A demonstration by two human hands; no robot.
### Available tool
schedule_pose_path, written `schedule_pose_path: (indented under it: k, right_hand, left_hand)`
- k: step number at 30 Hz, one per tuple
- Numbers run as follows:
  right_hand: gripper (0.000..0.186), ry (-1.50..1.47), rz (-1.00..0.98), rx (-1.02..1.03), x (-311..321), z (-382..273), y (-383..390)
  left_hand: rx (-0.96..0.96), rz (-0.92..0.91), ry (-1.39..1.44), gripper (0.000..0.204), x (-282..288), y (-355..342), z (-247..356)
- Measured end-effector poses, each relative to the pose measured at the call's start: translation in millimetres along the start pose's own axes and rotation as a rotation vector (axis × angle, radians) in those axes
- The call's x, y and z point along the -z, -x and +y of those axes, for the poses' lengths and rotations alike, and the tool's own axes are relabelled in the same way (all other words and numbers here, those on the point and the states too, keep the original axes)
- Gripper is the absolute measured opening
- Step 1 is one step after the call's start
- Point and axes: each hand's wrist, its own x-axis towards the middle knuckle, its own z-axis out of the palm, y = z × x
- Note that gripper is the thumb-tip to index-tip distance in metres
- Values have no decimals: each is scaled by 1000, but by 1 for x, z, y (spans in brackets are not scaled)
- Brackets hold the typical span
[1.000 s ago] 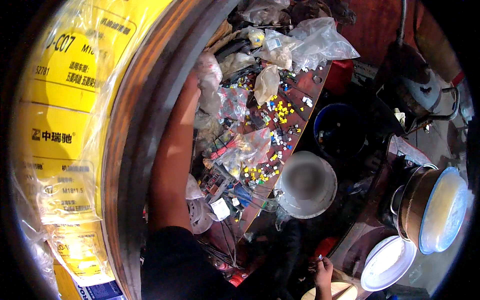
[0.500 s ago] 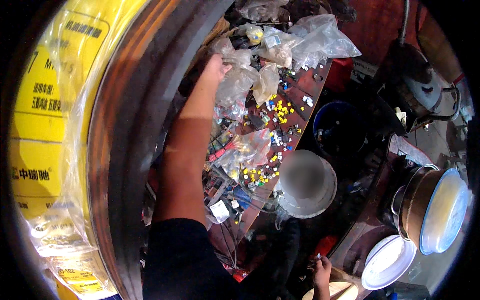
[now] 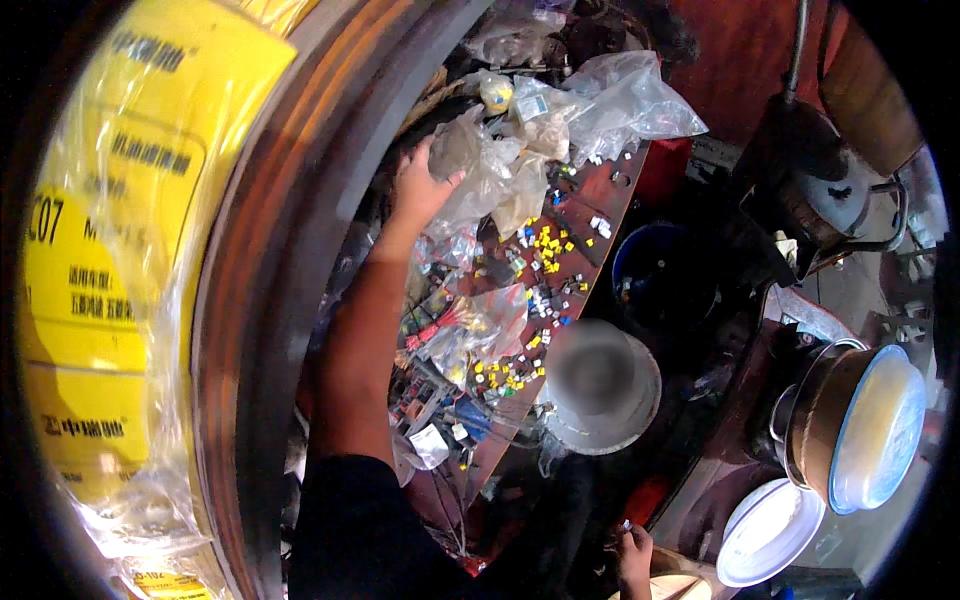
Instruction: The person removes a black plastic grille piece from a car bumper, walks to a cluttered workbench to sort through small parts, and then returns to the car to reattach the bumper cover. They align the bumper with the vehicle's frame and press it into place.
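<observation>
My left hand reaches up the table with thumb and fingers spread apart. It is at the left side of a crumpled clear plastic bag, close against it; I cannot tell whether it touches the bag. Low in the view, my right hand pinches a small white piece between thumb and fingertips. Small yellow plastic connectors lie scattered on the reddish-brown table among white, black and blue ones. Nearer to me, another clear bag lies beside a bundle of red-tipped wires.
Yellow cartons in clear wrap stand at the left behind a dark curved edge. Right of the table are a pale round basin, its middle smeared, and a dark blue bucket. Further right are a white basin and stacked pots.
The whole view has shifted a little. My left hand has drawn back slightly along the bag, and its thumb and fingers are spread wider. My right hand keeps its pinch on the small white piece.
</observation>
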Motion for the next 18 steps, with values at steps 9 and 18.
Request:
schedule_pose_path:
  k: [9, 18]
  right_hand:
    - [20, 11, 99, -30, -10, -8, -15]
    - [37, 1566, 32, 860, 7, 145, -40]
  left_hand:
    - [24, -87, -435, 54, -41, -44, -16]
    - [-116, 402, 59, 50, 6, -95, 50]
